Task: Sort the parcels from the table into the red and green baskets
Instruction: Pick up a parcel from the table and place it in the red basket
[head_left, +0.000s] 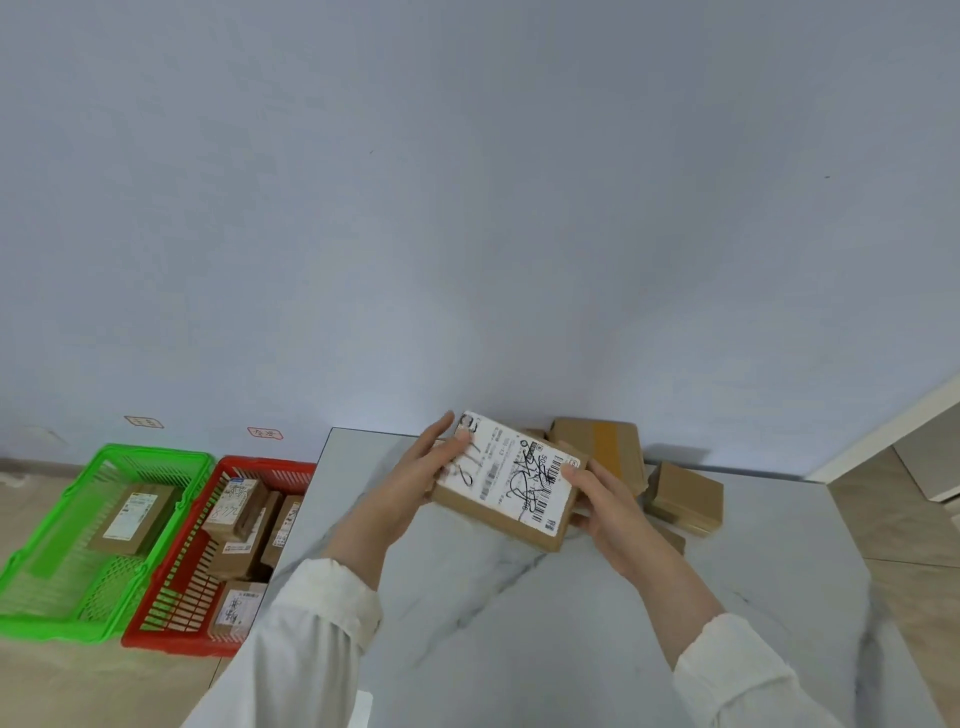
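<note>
Midway through the sort, judging by the baskets. Flat brown cardboard parcel with a white scribbled shipping label (511, 480) held up just above the pale marble-patterned surface (519, 623), label upward, tilted slightly. Left hand (415, 470) clamped on the parcel's left end, fingers spread over the label's far-left corner. Right hand (605, 496) clamped on the right end, thumb on the label edge. Both grips closed on the same parcel, apparently for reading the label before choosing a basket.

Already placed: one flat labelled parcel in the green slatted plastic basket (31, 571) on the floor at far left; at least four small labelled cartons in the red slatted plastic basket (171, 631) just right of it, touching the surface's left edge or nearly so.

Still to do: a loose pile of plain brown cardboard parcels (685, 493) at the far right of the surface, behind and just beside the held one, several stacked or leaning; exact count hard to tell. Destination of the held parcel not determinable from the label here.
</note>
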